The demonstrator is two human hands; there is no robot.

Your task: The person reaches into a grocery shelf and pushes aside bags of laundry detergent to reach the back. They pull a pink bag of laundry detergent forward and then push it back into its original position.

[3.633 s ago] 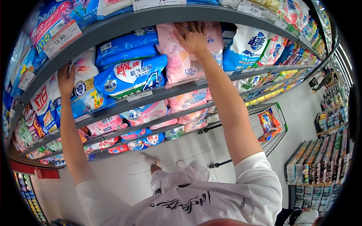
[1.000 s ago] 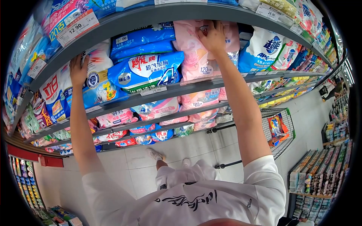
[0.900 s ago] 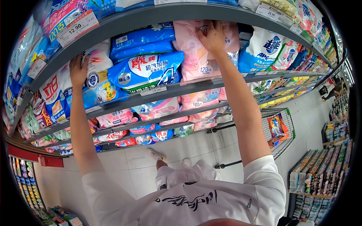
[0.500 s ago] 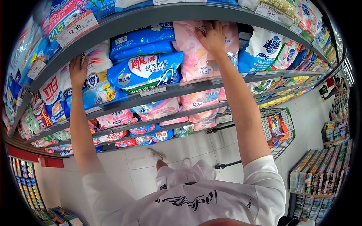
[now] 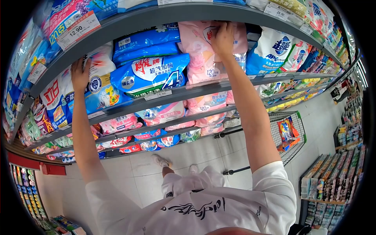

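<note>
My left hand [image 5: 80, 72] lies on a white and blue detergent bag [image 5: 102, 88] at the left of the shelf, fingers extended and slightly apart. At the top of a pink laundry detergent bag [image 5: 198, 58], my right hand [image 5: 224, 39] has its fingers bent and bunched against the plastic; the fingertips are partly hidden. Between my hands a blue washing powder bag [image 5: 150, 74] leans forward on the shelf, with more blue bags [image 5: 147, 43] stacked behind it.
Above my hands runs the grey edge of an upper shelf [image 5: 133, 19]. Lower shelves hold more detergent bags [image 5: 164, 111]. To the right stands a shopping cart [image 5: 299, 135] with an orange and blue pack [image 5: 288, 131] inside. Further right is another goods rack [image 5: 333, 176].
My right hand has turned slightly on the pink bag, and its thumb now sits closer to the fingers. My left hand stays on the white and blue bag.
</note>
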